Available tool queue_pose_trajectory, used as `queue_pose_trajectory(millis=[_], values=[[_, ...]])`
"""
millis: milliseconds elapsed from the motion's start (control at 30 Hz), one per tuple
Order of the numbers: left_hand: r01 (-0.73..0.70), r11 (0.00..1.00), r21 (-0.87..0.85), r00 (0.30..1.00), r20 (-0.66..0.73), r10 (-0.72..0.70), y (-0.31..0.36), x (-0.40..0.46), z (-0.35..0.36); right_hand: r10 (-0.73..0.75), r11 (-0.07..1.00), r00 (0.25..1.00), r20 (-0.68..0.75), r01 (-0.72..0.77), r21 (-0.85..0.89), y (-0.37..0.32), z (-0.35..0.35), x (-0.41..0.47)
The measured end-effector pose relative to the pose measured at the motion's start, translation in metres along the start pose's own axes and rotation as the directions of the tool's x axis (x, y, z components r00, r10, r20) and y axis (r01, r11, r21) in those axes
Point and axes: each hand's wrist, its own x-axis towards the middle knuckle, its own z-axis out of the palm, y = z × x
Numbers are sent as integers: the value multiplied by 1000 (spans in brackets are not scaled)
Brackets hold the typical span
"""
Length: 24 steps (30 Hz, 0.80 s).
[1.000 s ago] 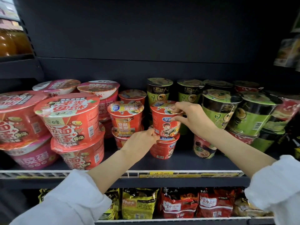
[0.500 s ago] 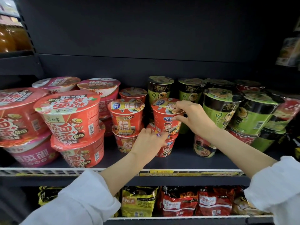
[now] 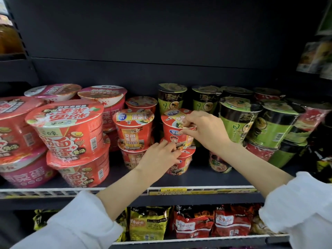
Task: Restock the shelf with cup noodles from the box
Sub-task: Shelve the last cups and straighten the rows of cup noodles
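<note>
A small red cup noodle (image 3: 173, 133) stands stacked on a second red cup (image 3: 181, 164) on the dark shelf (image 3: 197, 177). My right hand (image 3: 204, 131) grips the upper cup at its lid rim, thumb on the front and fingers over the top. My left hand (image 3: 161, 155) rests against the lower cup's rim where the two cups meet, fingers bent round it. A matching stack of two red cups (image 3: 133, 133) stands just to the left. The box is out of view.
Large red noodle bowls (image 3: 70, 130) are stacked at the left. Green-and-black cups (image 3: 237, 121) crowd the right side, with more behind. A wire rail with yellow price tags (image 3: 179, 191) edges the shelf. Bagged noodles (image 3: 194, 223) fill the shelf below.
My left hand slid right from the left red stack onto the lower cup of the right stack. My right hand stayed on the upper cup's lid.
</note>
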Motion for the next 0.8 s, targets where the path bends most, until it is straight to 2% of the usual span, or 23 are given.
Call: queue_pose_trajectory(millis=[167,233,333,433,533,667,800], values=[[63,991,-114,992,116,-50,-14,-3,1,-62,995,957,283,36,95,13,-7,6],[67,987,-147,992,120,-50,-23,-7,0,-48,997,947,318,24,78,15,-4,5],[83,996,-41,992,103,-78,-26,-10,-7,-32,999,957,290,20,45,13,3,4],[179,984,-25,965,197,-171,-12,-8,-19,-50,998,959,280,41,39,7,3,8],[170,983,66,948,263,-181,-8,-2,-22,-32,997,950,310,8,79,7,0,11],[241,971,-15,916,335,-222,-11,2,-20,-28,991,959,281,-10,134,8,2,10],[301,952,-57,896,360,-261,-15,3,-23,-13,995,971,240,-12,101,-1,5,5]])
